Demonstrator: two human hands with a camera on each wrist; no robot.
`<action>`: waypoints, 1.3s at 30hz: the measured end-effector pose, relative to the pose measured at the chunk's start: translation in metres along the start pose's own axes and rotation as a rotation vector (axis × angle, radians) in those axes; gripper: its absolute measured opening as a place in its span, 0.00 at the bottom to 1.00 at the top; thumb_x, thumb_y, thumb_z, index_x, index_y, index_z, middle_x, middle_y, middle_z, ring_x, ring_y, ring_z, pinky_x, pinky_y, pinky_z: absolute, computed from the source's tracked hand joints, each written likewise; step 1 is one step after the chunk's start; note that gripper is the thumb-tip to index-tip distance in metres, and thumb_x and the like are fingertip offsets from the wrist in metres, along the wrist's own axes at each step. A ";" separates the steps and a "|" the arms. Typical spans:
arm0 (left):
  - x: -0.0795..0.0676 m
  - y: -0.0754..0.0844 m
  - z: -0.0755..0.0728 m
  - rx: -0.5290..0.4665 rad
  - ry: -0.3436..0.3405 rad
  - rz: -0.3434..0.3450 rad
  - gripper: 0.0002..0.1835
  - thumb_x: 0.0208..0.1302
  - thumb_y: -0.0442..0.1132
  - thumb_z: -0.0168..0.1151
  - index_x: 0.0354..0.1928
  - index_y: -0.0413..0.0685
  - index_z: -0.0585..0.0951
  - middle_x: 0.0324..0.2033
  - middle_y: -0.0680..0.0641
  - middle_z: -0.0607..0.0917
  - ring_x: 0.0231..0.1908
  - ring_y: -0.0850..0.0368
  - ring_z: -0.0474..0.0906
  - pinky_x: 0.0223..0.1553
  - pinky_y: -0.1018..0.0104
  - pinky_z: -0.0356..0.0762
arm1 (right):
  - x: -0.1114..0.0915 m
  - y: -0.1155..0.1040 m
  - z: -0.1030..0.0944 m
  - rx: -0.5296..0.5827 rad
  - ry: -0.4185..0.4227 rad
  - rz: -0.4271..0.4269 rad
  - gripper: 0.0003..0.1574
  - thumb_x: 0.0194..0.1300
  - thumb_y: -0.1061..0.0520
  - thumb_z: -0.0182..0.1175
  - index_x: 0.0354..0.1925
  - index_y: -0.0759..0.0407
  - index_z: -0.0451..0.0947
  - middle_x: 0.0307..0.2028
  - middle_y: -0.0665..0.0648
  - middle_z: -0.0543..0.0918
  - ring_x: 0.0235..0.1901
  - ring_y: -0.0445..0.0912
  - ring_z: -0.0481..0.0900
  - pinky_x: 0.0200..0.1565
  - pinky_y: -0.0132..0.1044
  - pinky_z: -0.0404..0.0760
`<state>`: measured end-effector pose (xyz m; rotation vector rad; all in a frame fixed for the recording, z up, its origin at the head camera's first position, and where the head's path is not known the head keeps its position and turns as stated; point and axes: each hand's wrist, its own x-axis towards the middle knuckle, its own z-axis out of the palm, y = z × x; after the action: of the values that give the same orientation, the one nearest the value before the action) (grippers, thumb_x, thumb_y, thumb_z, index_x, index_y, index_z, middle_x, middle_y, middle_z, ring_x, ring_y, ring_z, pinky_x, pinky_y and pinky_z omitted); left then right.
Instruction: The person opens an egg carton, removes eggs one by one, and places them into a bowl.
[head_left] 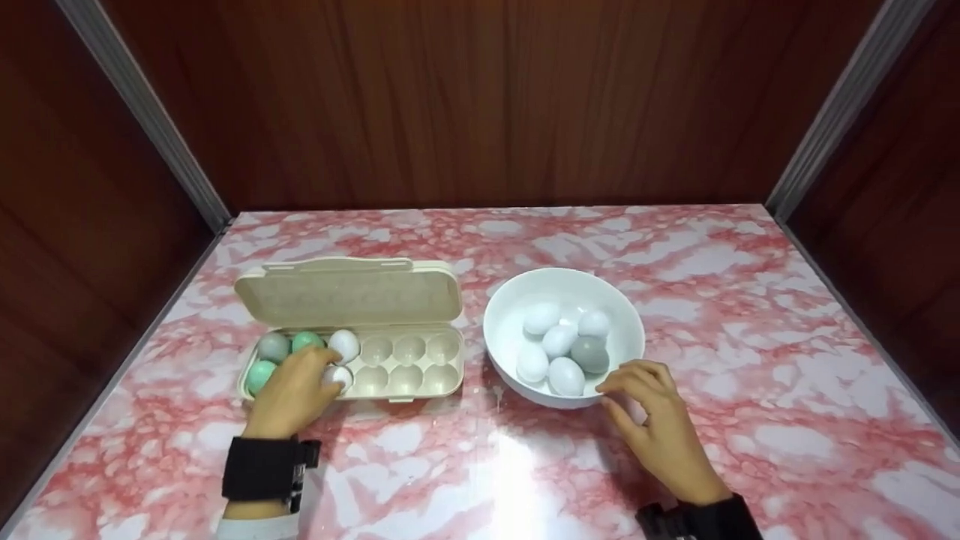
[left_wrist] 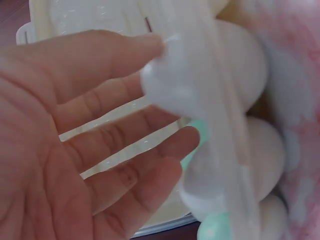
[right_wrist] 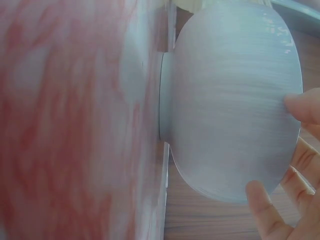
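My left hand (head_left: pixel 291 394) is over the left part of an open cream egg carton (head_left: pixel 409 390). Its thumb and index finger pinch a white egg (head_left: pixel 339 379) in the front row; the left wrist view shows the thumb tip against this egg (left_wrist: pixel 172 87). Behind it sits another white egg (head_left: pixel 345 345). Farther left are a grey-green egg (head_left: pixel 273 347) and two green eggs, one behind (head_left: pixel 307 340) and one in front (head_left: pixel 259 376). My right hand (head_left: pixel 660 427) grips the near right rim of a white bowl (head_left: pixel 510 315). Several white eggs (head_left: pixel 533 363) and a grey egg (head_left: pixel 590 354) lie inside.
The carton's lid (head_left: pixel 352 296) stands raised at the back. Unfilled cups (head_left: pixel 409 379) take up the carton's right half. Everything rests on a red-and-white marbled table (head_left: pixel 720 255), with dark wood panels (head_left: pixel 495 105) at the back and sides.
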<state>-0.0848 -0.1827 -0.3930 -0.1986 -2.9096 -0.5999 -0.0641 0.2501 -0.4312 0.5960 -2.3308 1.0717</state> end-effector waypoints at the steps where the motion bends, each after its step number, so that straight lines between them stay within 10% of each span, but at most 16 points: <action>1: -0.002 -0.001 0.002 0.004 -0.001 -0.004 0.17 0.54 0.31 0.67 0.47 0.34 0.83 0.44 0.36 0.84 0.46 0.37 0.81 0.50 0.44 0.78 | -0.001 0.000 0.001 -0.002 0.002 -0.013 0.20 0.50 0.75 0.70 0.37 0.55 0.83 0.42 0.52 0.86 0.53 0.43 0.70 0.58 0.22 0.62; 17: 0.001 0.001 0.013 0.023 0.079 -0.003 0.04 0.51 0.30 0.66 0.30 0.37 0.82 0.30 0.39 0.83 0.33 0.41 0.80 0.38 0.45 0.77 | 0.001 0.001 0.000 0.000 0.012 -0.036 0.19 0.49 0.76 0.70 0.37 0.58 0.83 0.40 0.55 0.86 0.52 0.45 0.70 0.57 0.24 0.62; 26: -0.004 -0.002 0.010 0.006 0.113 0.027 0.13 0.52 0.31 0.68 0.41 0.33 0.85 0.38 0.38 0.84 0.39 0.40 0.82 0.43 0.46 0.80 | 0.002 0.000 0.003 -0.009 -0.009 -0.001 0.17 0.51 0.74 0.69 0.37 0.57 0.84 0.41 0.57 0.87 0.54 0.43 0.69 0.58 0.24 0.62; 39: 0.014 0.048 -0.021 -0.052 0.175 0.198 0.13 0.53 0.31 0.68 0.42 0.36 0.86 0.37 0.41 0.86 0.38 0.45 0.84 0.43 0.50 0.82 | 0.001 0.001 0.002 -0.001 0.006 -0.035 0.18 0.50 0.75 0.70 0.36 0.57 0.83 0.40 0.56 0.86 0.53 0.46 0.70 0.58 0.23 0.62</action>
<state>-0.0878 -0.1459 -0.3529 -0.4128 -2.6676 -0.6261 -0.0661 0.2483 -0.4321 0.6296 -2.3073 1.0546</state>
